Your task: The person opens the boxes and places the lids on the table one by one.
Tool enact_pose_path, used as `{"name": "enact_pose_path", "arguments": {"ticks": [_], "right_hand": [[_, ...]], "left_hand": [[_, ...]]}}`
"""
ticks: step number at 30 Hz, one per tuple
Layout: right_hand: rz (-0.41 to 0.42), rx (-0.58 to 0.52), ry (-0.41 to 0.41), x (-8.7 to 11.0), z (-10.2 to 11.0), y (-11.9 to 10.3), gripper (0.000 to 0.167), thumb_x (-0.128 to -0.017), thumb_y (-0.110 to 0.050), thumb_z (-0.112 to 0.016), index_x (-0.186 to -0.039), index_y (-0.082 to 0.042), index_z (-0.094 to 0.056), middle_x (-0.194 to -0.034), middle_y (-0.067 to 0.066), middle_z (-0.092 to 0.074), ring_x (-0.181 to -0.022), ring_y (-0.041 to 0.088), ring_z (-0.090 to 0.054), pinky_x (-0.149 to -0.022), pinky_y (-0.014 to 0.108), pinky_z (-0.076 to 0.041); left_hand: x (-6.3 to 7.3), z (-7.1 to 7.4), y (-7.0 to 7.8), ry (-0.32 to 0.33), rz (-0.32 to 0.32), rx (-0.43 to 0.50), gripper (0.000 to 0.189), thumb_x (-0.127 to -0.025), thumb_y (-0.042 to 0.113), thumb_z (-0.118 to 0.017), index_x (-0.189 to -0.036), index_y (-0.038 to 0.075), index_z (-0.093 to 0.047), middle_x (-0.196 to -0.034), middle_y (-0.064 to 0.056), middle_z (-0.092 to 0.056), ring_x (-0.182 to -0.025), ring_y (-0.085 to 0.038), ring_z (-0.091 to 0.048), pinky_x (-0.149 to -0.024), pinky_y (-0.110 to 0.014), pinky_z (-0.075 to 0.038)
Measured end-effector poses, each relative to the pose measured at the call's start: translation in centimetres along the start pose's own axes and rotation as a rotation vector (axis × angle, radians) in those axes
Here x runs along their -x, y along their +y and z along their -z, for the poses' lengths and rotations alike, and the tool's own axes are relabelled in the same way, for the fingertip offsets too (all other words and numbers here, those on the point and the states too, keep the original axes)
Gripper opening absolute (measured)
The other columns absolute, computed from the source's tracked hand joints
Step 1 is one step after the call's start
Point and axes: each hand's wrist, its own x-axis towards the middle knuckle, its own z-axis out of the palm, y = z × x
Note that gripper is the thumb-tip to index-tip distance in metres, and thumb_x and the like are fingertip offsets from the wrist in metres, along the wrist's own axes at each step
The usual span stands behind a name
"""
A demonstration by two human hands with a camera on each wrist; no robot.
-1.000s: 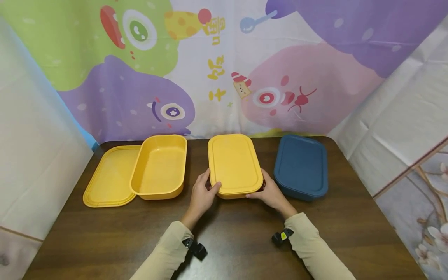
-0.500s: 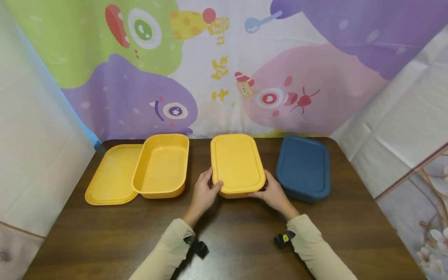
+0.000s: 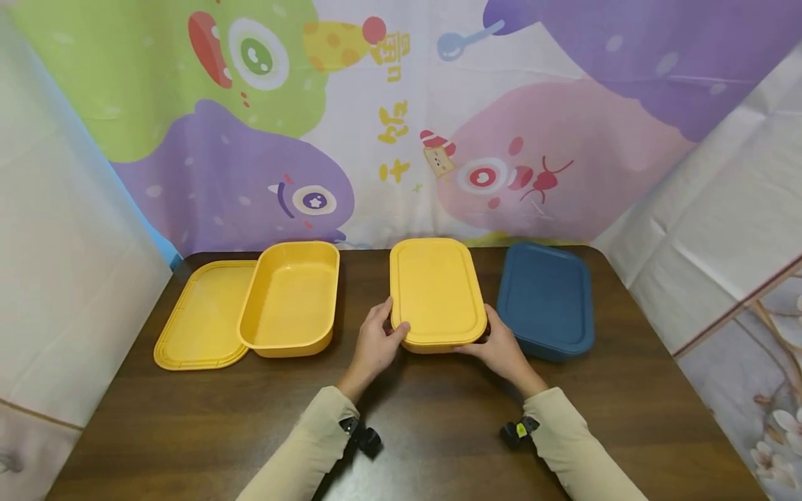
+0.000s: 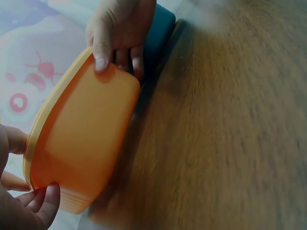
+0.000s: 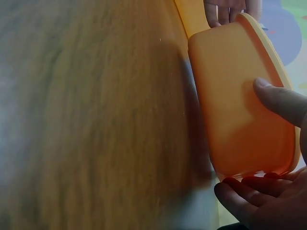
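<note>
At the middle of the table, a yellow lidded lunch box (image 3: 436,291) sits between both hands; its side wall (image 4: 91,129) looks orange in the wrist views. My left hand (image 3: 377,342) grips the near left corner, thumb over the lid's edge. The near right corner is held by my right hand (image 3: 503,346), whose thumb (image 5: 283,101) lies along the front wall while the other fingers (image 5: 240,191) are at the side. Just right of that hand stands a blue lidded lunch box (image 3: 546,299).
To the left stands a yellow lunch box without its lid (image 3: 290,299), overlapping a flat yellow lid (image 3: 203,316) beside it. The dark wooden table (image 3: 438,431) ends at a printed cartoon curtain (image 3: 388,209) behind the boxes.
Both hands have shifted the yellow lidded box slightly to the right, closer to the blue one. Their grip looks the same, and the other boxes have stayed put.
</note>
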Motion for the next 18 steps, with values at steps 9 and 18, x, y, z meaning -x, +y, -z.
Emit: {"name": "enact_pose_path", "arguments": {"ticks": [9, 18], "right_hand": [[-0.002, 0.001, 0.026, 0.6, 0.5, 0.7, 0.087, -0.072, -0.028, -0.087, -0.142, -0.012, -0.039, -0.127, 0.012, -0.058, -0.116, 0.027, -0.057, -0.091, 0.043, -0.051], [-0.04, 0.011, 0.025, 1.2, 1.3, 1.3, 0.093, -0.074, -0.028, -0.086, -0.148, -0.011, -0.032, -0.136, 0.015, -0.052, -0.123, 0.031, -0.054, -0.092, 0.045, -0.052]], "left_hand": [[-0.1, -0.8, 0.2, -0.02, -0.024, -0.007, 0.063, -0.091, 0.016, -0.066, -0.144, -0.006, -0.04, -0.138, -0.023, -0.051, -0.103, -0.028, -0.06, -0.079, -0.027, -0.052], [-0.2, -1.8, 0.6, -0.041, -0.026, -0.008, 0.063, -0.091, 0.017, -0.065, -0.144, -0.007, -0.04, -0.138, -0.024, -0.051, -0.104, -0.027, -0.06, -0.082, -0.033, -0.054]]}}
